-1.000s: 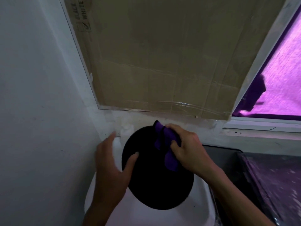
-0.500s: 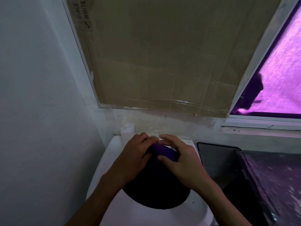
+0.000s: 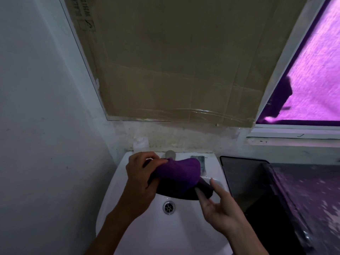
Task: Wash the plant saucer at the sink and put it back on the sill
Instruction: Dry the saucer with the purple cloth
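- The left hand (image 3: pixel 141 181) is curled over the left side of the purple cloth (image 3: pixel 179 169) and the dark saucer (image 3: pixel 184 192) beneath it, thumb and fingers gripping both together.
- The right hand (image 3: pixel 219 212) is spread, its fingers straight; two fingertips touch the right rim of the saucer and it grips nothing.
- The saucer is held above the bowl of the white sink (image 3: pixel 128 227), tilted, close to the back edge; the cloth covers most of its upper face.
- In the sink bowl the metal drain (image 3: pixel 168 207) shows just under the front rim of the saucer. I cannot tell whether there is water in the bowl.
- On the back edge of the sink a grey tap (image 3: pixel 170 154) pokes up just behind the cloth, and a small flat packet (image 3: pixel 201 163) lies toward the back right corner; its print is too small to read.
- A small pale bottle (image 3: pixel 140 143) stands at the back left corner of the sink against the wall.
- To the right of the sink stands a dark tub (image 3: pixel 244 181); its inside is too dark to make out.
- Cardboard (image 3: pixel 174 61) covers the window above, taped along its lower edge; near its top left corner the printed word "WHITE" can be read sideways, with a ticked box beside it.
- The window pane (image 3: pixel 312 80) to the right glows purple above the white sill (image 3: pixel 294 134).
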Tool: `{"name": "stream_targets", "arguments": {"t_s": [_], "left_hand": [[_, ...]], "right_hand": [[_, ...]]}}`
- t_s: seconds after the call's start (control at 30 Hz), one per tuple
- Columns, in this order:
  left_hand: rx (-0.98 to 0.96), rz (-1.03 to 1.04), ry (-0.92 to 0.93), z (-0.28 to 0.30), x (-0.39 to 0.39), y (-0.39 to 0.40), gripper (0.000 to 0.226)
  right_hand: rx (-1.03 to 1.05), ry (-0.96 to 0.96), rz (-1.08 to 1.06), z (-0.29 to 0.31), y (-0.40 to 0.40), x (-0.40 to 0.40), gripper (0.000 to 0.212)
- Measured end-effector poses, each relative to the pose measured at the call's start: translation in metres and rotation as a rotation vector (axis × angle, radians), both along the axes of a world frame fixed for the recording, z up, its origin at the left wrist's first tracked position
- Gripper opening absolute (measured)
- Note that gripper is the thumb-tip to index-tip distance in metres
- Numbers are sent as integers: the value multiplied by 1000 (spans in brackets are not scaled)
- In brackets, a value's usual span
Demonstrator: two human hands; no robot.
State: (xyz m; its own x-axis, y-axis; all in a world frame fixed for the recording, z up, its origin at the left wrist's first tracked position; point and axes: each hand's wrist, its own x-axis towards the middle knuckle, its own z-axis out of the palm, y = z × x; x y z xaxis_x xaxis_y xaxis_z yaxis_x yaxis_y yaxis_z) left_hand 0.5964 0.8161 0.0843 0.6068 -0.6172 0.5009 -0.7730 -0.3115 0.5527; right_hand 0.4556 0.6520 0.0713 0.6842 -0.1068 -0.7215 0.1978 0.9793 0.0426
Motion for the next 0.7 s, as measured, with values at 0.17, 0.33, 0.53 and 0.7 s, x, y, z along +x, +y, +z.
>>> {"name": "stream_targets", "arguments": {"t_s": [0.17, 0.33, 0.53, 0.7], "left_hand": [[-47, 311, 199, -17, -19, -7, 57], [-152, 325, 347, -24, -29, 0, 63], [-101, 214, 419, -27, -46, 11, 72], [-72, 170, 728, -26, -53, -6, 57]], "right_hand": [[79, -88, -143, -5, 5, 7, 29], [-60, -152, -11, -13, 12, 4, 46], [-210, -16, 0, -2, 8, 1, 32], [-331, -17, -42, 5, 4, -5, 32]]}}
